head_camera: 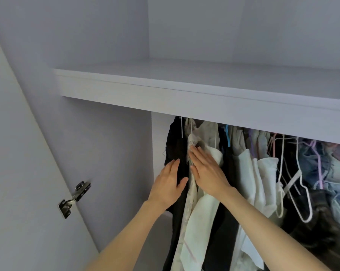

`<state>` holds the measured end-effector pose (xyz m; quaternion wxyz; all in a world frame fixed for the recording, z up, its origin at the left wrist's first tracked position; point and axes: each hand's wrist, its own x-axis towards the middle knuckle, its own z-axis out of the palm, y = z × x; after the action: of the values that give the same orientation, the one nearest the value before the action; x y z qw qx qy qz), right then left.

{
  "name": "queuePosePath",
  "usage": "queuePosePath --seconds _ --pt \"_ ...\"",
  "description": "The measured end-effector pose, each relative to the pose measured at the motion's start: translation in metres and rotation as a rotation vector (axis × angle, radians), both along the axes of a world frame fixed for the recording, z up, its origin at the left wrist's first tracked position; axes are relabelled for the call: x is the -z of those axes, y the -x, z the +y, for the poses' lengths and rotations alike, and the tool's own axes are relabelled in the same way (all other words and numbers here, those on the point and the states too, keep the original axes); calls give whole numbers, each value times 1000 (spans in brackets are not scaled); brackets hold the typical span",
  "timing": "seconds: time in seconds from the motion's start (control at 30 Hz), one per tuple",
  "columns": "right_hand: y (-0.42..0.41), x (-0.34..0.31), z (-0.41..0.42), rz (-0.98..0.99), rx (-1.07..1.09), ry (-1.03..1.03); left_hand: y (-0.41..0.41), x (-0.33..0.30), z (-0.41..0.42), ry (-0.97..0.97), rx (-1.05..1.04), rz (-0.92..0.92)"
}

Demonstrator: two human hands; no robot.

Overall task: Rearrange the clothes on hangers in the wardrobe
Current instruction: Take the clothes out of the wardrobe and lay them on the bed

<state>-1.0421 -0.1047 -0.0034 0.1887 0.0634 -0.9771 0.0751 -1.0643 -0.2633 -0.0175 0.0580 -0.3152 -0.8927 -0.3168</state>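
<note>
Closely packed clothes point(249, 173), cream garment point(202, 202) perhaps lace, flat hands parting.

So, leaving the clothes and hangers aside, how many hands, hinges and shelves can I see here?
Hands: 2, the left hand flat on a black garment and the right hand flat on a cream garment
Metal door hinge: 1
White shelf: 1
Total: 4

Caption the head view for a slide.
Both hands part hanging clothes under the wardrobe shelf.
</note>
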Motion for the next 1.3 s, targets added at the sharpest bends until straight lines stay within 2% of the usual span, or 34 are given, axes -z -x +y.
queuePosePath --seconds 0.1,0.27,0.4,0.63,0.8,1.0,1.13,1.3 --pt "0 4 6 44 16 31 12 2 -4 -10 23 -24" --pt "-1 6 10 77 41 38 41 -6 -12 -69 -90 19" --pt "0 7 8 111 54 23 69 -15 2 -55 -92 29" --pt "-3 9 8 130 113 -86 92 -29 30 -244 -50 -196" --pt "-4 8 9 113 142 -131 88 -28 36 -360 -54 -167" --pt "-4 11 15 101 111 -83 87 -39 26 -448 -80 -173" --pt "0 11 18 72 58 44 80 -45 15 -459 -88 -119" --pt "1 -5 1 119 60 429 45 -28 -6 -442 -95 -29"
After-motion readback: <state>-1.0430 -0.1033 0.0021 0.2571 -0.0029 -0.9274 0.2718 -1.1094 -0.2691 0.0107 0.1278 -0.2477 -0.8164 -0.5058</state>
